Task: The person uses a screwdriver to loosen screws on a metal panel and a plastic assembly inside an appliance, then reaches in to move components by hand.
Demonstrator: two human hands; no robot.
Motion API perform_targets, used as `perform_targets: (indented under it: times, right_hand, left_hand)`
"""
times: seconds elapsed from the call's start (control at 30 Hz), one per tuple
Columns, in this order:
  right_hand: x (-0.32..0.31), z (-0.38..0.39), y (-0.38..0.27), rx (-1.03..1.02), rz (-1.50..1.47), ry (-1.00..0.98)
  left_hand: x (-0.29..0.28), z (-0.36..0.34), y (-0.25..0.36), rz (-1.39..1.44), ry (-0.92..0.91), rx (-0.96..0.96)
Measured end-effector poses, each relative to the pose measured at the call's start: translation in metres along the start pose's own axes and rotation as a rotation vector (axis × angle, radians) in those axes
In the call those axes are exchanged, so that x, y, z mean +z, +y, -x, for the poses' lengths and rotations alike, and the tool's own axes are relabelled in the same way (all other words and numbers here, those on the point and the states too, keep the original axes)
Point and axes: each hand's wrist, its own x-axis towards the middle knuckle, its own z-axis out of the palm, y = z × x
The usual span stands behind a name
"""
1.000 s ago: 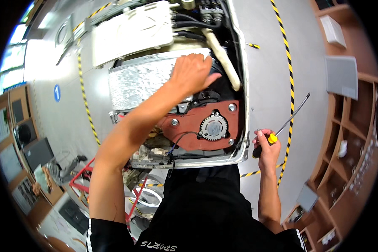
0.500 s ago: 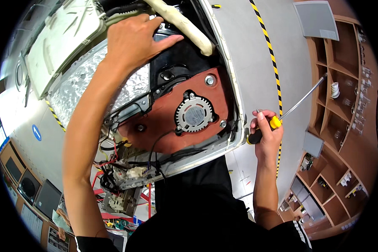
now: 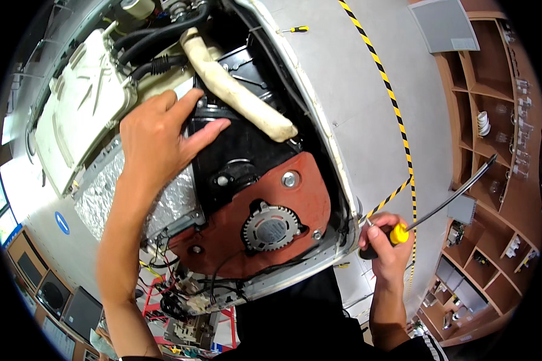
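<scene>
An opened white appliance stands in front of me. Over its black plastic cover, beside a sheet of silver foil, my left hand is spread with thumb and forefinger apart and nothing visible between them. A cream foam-like strip lies beyond the fingertips. Nearer to me, a red-brown plate carries a round silver toothed part and several bolts. My right hand, off the appliance's right edge, is closed around a black-and-yellow screwdriver, its shaft pointing up and right. A tiny thing shows at the thumb tip, too small to name.
Loose wires and connectors hang at the near left corner. A white panel leans at the left, with black hoses behind it. Another screwdriver lies beyond the right edge. Brown shelves stand far right.
The whole view has shifted, so the appliance sits lower and more of its far part shows. My left hand has its thumb and forefinger still apart. The screwdriver stays in my right hand.
</scene>
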Motion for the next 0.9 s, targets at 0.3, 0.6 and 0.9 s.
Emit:
perform_targets:
  times: [0.3,0.6,0.9]
  right_hand:
    - [-0.004,-0.009,0.009,0.152,-0.087,0.035]
    - [-0.003,-0.011,0.002,0.147,-0.127,-0.001]
    - [0.036,0.001,0.011,-0.004,0.338,-0.442]
  left_hand:
    - [-0.001,-0.005,0.002,-0.043,-0.026,0.001]
    - [-0.001,-0.005,0.001,-0.024,-0.064,-0.003]
    - [0.001,-0.007,0.001,0.021,-0.042,0.005]
